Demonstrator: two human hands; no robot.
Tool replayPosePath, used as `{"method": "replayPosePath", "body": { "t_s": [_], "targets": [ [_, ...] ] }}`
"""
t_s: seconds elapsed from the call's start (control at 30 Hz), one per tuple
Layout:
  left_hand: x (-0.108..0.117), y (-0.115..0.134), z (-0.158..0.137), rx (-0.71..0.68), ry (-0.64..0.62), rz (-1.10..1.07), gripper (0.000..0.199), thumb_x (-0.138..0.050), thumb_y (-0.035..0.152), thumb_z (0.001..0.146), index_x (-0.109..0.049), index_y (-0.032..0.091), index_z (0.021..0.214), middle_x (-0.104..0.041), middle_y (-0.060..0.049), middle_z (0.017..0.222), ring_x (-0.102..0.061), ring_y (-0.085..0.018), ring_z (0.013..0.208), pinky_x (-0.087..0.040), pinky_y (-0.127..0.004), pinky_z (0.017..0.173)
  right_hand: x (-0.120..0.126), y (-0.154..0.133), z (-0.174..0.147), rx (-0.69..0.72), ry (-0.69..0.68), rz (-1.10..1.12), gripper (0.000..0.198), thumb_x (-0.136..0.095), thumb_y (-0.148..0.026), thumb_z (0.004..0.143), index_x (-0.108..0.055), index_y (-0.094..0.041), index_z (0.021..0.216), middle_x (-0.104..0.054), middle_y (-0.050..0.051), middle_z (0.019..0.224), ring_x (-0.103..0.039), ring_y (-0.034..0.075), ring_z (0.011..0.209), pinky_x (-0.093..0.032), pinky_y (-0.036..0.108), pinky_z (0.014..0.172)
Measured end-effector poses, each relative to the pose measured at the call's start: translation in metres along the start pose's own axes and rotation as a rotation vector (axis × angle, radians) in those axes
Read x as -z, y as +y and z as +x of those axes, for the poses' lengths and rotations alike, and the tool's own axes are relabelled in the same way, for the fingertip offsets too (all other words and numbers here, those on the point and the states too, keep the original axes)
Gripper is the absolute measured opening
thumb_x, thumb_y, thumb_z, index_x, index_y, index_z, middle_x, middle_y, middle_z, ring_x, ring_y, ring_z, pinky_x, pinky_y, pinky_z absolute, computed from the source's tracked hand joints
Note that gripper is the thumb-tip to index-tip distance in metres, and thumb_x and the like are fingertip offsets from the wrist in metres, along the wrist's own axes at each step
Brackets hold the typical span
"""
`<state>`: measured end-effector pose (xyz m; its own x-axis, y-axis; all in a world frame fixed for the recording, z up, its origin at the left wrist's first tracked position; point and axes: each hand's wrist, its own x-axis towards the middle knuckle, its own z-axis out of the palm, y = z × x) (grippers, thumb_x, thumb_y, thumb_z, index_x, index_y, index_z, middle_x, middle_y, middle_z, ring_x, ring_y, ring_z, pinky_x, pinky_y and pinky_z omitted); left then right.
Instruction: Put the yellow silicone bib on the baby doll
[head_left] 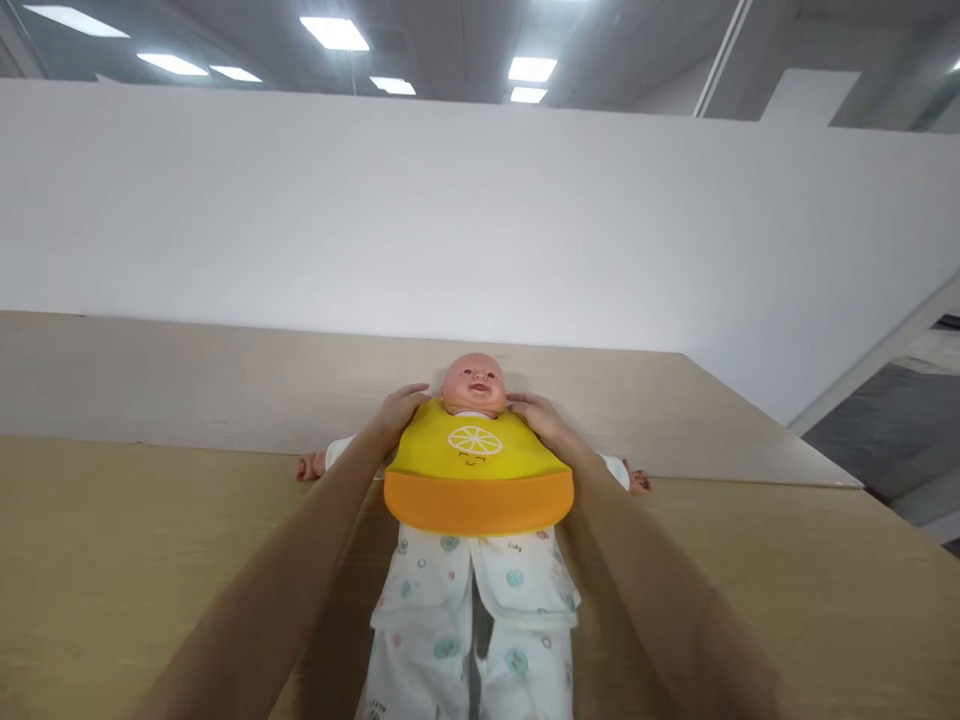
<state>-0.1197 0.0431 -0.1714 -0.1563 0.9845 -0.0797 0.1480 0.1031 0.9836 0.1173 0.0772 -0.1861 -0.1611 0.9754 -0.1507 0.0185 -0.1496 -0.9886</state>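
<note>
A baby doll (477, 384) lies on its back, its head toward the wall and its arms spread to both sides. Over its chest is a yellow silicone bib (427, 445) with a white citrus slice, a small smiling face and an orange catch pocket (478, 503). At the bib's upper left corner, beside the doll's neck, my left hand (401, 412) grips the edge. My right hand (546, 420) is on the opposite upper corner, fingers close to the neck. The fingertips are partly hidden. White patterned clothes (517, 590) cover the doll's body and legs.
The doll rests on a wooden table (187, 540), with a paler strip (187, 385) along its back. A white partition (420, 220) rises behind. To the right, past the table's slanting edge, grey floor (877, 430) shows.
</note>
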Motion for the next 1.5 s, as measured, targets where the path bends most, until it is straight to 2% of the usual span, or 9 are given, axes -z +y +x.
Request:
{"method": "replayPosePath", "body": {
  "t_s": [0.13,0.3,0.43,0.67,0.97,1.07,1.17,1.27,1.5],
  "targets": [
    [0.008,0.009,-0.032,0.071,-0.067,-0.241,0.068,-0.065,0.020,0.059,-0.049,0.014,0.126,-0.067,-0.004,0.074,-0.063,-0.017,0.065,-0.049,-0.026,0.058,0.005,-0.006,-0.035,0.010,0.115,0.202,0.034,-0.060,-0.015,0.059,-0.062,-0.015,0.093,-0.066,0.001,0.065,-0.060,0.014,0.060,-0.047,0.023,0.056],
    [0.012,0.015,-0.065,-0.003,-0.119,-0.339,0.036,-0.073,0.020,0.050,-0.067,0.011,0.085,-0.069,-0.004,0.071,-0.061,-0.015,0.066,-0.048,-0.023,0.059,0.011,-0.017,-0.075,0.050,0.031,0.174,0.029,-0.066,-0.016,0.055,-0.065,-0.015,0.084,-0.069,0.004,0.073,-0.063,0.015,0.067,-0.049,0.023,0.061],
    [0.012,0.016,-0.076,0.075,-0.113,-0.349,0.032,-0.078,0.019,0.044,-0.069,0.013,0.074,-0.070,-0.005,0.068,-0.063,-0.017,0.062,-0.050,-0.028,0.061,0.005,-0.024,-0.093,0.044,-0.010,0.144,0.029,-0.067,-0.013,0.054,-0.065,-0.015,0.082,-0.069,0.004,0.073,-0.064,0.015,0.064,-0.050,0.024,0.060],
    [0.008,0.025,-0.061,0.028,0.007,-0.341,0.028,-0.075,0.018,0.045,-0.069,0.015,0.072,-0.070,-0.004,0.066,-0.064,-0.017,0.061,-0.051,-0.027,0.060,-0.001,-0.033,-0.080,0.068,0.076,0.222,0.031,-0.063,-0.012,0.056,-0.063,-0.016,0.086,-0.069,0.004,0.071,-0.064,0.016,0.061,-0.052,0.026,0.057],
    [0.002,0.013,-0.059,-0.024,0.053,-0.207,0.018,-0.067,0.031,0.056,-0.069,0.017,0.066,-0.070,-0.005,0.073,-0.064,-0.021,0.073,-0.051,-0.032,0.070,0.002,-0.008,-0.067,0.090,0.118,0.131,0.024,-0.063,-0.023,0.055,-0.065,-0.017,0.078,-0.069,0.003,0.075,-0.063,0.017,0.069,-0.051,0.030,0.067],
    [0.008,0.011,-0.069,-0.141,0.123,-0.075,0.021,-0.063,0.032,0.061,-0.071,0.019,0.076,-0.070,-0.005,0.090,-0.060,-0.023,0.095,-0.046,-0.034,0.086,0.004,-0.008,-0.078,0.160,0.172,0.071,0.025,-0.063,-0.030,0.060,-0.067,-0.017,0.080,-0.069,0.004,0.085,-0.062,0.018,0.084,-0.049,0.030,0.078],
    [0.015,0.006,-0.093,-0.444,0.173,0.173,0.025,-0.059,0.035,0.070,-0.070,0.021,0.087,-0.063,-0.008,0.112,-0.052,-0.024,0.112,-0.040,-0.039,0.097,0.009,-0.006,-0.102,0.375,0.230,-0.109,0.029,-0.059,-0.036,0.070,-0.068,-0.019,0.091,-0.063,0.007,0.112,-0.054,0.021,0.109,-0.044,0.033,0.093],
    [0.021,-0.003,-0.123,-0.671,0.091,0.363,0.029,-0.059,0.039,0.076,-0.068,0.024,0.099,-0.051,-0.008,0.129,-0.045,-0.024,0.121,-0.034,-0.043,0.104,0.014,0.004,-0.131,0.607,0.208,-0.334,0.037,-0.055,-0.043,0.078,-0.064,-0.021,0.107,-0.046,0.009,0.135,-0.042,0.022,0.125,-0.037,0.038,0.102],
    [0.024,-0.020,-0.149,-0.678,0.032,0.533,0.043,-0.057,0.047,0.081,-0.061,0.022,0.116,-0.046,-0.013,0.134,-0.043,-0.025,0.125,-0.033,-0.045,0.106,0.004,0.019,-0.164,0.702,0.077,-0.619,0.044,-0.049,-0.046,0.085,-0.055,-0.023,0.122,-0.040,0.011,0.140,-0.038,0.023,0.130,-0.030,0.042,0.110]
  ]
}}
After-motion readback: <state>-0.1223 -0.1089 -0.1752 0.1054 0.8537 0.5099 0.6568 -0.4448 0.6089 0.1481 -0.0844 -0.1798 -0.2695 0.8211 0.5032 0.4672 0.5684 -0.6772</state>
